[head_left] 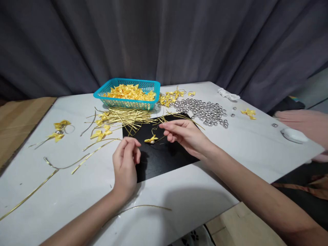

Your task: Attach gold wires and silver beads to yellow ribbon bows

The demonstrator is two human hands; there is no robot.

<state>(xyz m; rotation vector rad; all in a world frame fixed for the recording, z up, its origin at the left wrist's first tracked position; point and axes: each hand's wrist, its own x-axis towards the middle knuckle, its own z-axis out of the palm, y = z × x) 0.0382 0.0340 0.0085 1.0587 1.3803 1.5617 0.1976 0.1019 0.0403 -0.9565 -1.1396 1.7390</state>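
My right hand (183,134) hovers over the black mat (164,160) and pinches a thin gold wire between thumb and fingertips. That wire curls down to a small yellow ribbon bow (151,139) with a silver bell, just left of the fingers. At the mat's left edge, my left hand (126,163) has its fingers curled together. Nothing shows between them, and their tips are a short way from the bow.
A teal basket (123,101) of yellow bows stands at the back, with a bundle of gold wires (128,118) in front of it. Silver bells (207,112) are heaped at the right. Finished bows (59,130) and long gold strips (64,167) lie at the left. The table's front edge is close.
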